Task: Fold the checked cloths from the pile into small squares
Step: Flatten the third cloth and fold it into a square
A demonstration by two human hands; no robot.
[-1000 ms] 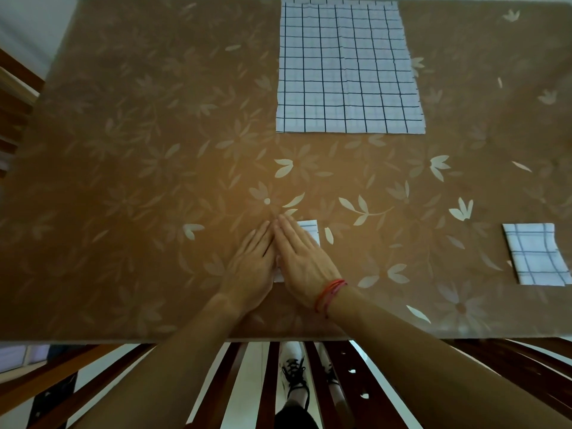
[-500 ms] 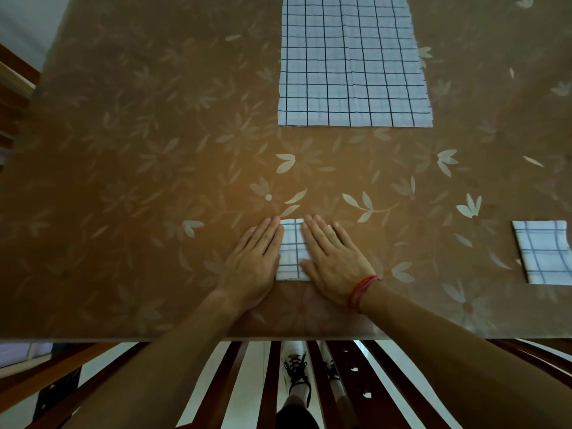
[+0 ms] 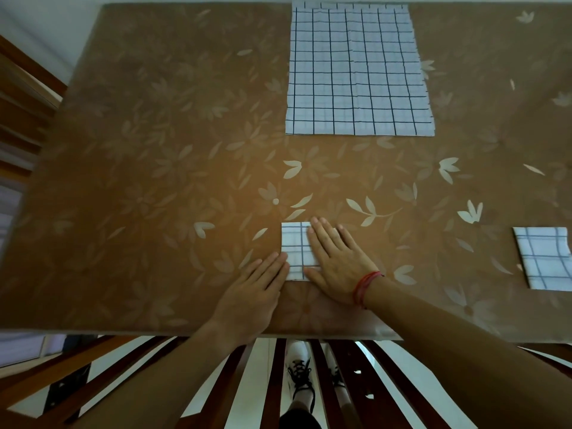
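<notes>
Your left hand (image 3: 252, 297) and right hand (image 3: 339, 263) lie flat, grasping nothing, pressing the cloth (image 3: 295, 247): soft, light, likely to spring open, so pinch its near edge.

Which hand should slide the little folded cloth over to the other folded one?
Probably the right hand. It lies flat on the small folded cloth, and the finished square sits to its right.

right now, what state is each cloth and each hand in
small cloth: folded square, flat under both hands
cloth pile: unfolded, spread flat at far side
second folded cloth: folded, lying alone at right
left hand: flat, fingertips on small cloth's left edge
right hand: flat, pressing small cloth's right side
</notes>
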